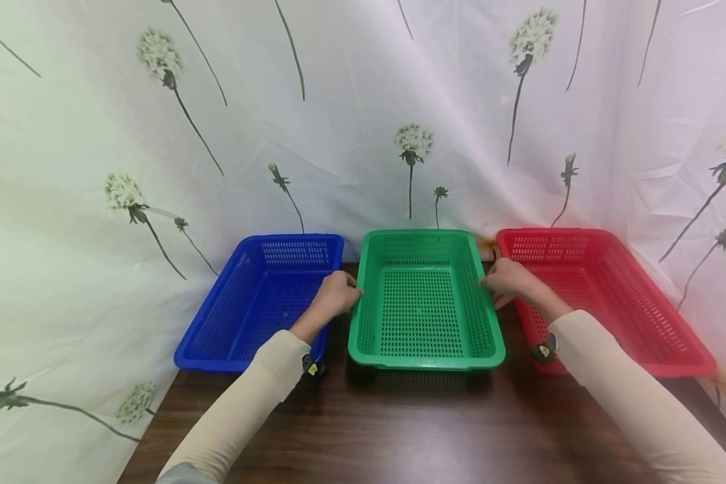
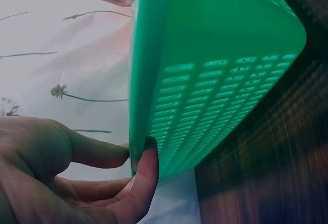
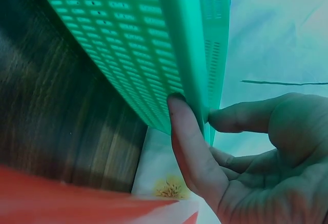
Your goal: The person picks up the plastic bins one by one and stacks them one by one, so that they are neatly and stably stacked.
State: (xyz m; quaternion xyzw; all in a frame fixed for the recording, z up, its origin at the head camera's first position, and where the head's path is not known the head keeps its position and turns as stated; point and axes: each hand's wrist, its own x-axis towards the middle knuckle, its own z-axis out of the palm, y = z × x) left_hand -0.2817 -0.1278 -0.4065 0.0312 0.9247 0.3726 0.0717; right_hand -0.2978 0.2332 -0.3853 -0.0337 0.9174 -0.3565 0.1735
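A green plastic basket [image 1: 423, 312] with slotted walls stands between the other two baskets, with nothing in it. My left hand [image 1: 337, 294] pinches its left rim, thumb on the inner side and a finger under the lip, as the left wrist view shows. On the opposite rim, my right hand [image 1: 506, 280] grips in the same way; in the right wrist view its finger [image 3: 187, 137] presses the outer slotted wall below the lip. The left forearm crosses over the blue basket [image 1: 242, 323], and the right one over the red basket [image 1: 617, 309].
All three baskets are on a dark brown wooden table [image 1: 423, 430]. Behind them hangs a white cloth [image 1: 351, 148] printed with dandelions, close to the baskets' far rims. The blue basket is at the left, the red at the right, each with a narrow gap to the green one.
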